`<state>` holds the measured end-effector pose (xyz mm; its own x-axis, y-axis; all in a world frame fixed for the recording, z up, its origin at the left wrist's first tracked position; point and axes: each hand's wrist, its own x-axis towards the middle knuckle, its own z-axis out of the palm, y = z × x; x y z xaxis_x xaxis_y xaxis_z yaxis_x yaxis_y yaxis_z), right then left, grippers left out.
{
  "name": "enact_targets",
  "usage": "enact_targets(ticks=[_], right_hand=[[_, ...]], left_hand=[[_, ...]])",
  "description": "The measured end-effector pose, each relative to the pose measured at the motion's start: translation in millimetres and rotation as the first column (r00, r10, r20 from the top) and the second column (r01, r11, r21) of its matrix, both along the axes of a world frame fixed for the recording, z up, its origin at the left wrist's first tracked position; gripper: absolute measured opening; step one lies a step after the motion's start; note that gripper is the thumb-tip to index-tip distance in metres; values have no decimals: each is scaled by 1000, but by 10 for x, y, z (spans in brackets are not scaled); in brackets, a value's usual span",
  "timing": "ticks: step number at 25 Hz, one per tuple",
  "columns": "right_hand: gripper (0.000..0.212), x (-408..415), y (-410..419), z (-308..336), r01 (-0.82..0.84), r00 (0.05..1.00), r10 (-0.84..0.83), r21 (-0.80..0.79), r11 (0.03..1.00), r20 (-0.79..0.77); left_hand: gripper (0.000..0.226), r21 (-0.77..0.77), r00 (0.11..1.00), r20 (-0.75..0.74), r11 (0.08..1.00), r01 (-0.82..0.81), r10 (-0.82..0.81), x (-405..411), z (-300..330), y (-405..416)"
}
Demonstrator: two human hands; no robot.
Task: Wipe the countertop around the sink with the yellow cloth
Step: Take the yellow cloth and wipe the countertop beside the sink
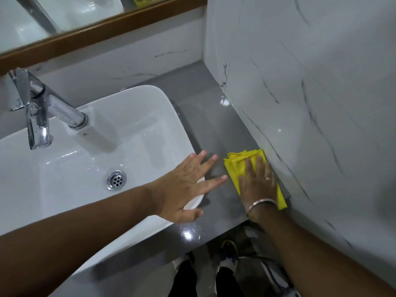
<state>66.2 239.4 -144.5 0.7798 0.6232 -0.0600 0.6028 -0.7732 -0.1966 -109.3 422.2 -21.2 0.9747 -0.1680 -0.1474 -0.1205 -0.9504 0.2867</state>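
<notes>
A folded yellow cloth (235,166) lies flat on the grey countertop (210,125), right of the white sink (139,116) and against the marble side wall. My right hand (258,181) presses palm-down on the cloth, covering its middle; a bangle circles the wrist. My left hand (188,185) rests with fingers spread over the sink's right rim and the counter beside it, holding nothing. A narrow strip of counter separates the two hands.
A chrome tap (40,112) stands at the sink's back left, and a drain (116,180) sits in the basin. A wood-framed mirror (102,28) hangs above. The marble wall (310,93) bounds the counter on the right. Feet show below the counter's front edge.
</notes>
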Motion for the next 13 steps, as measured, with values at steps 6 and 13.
enact_targets(ticks=[6, 13], right_hand=[[58, 53, -201, -84, -711, 687, 721, -125, 692, 86], [60, -25, -131, -52, -681, 723, 690, -128, 721, 30]], left_hand=[[86, 37, 1000, 13, 999, -26, 25, -49, 29, 8], [107, 196, 849, 19, 830, -522, 529, -346, 152, -295]])
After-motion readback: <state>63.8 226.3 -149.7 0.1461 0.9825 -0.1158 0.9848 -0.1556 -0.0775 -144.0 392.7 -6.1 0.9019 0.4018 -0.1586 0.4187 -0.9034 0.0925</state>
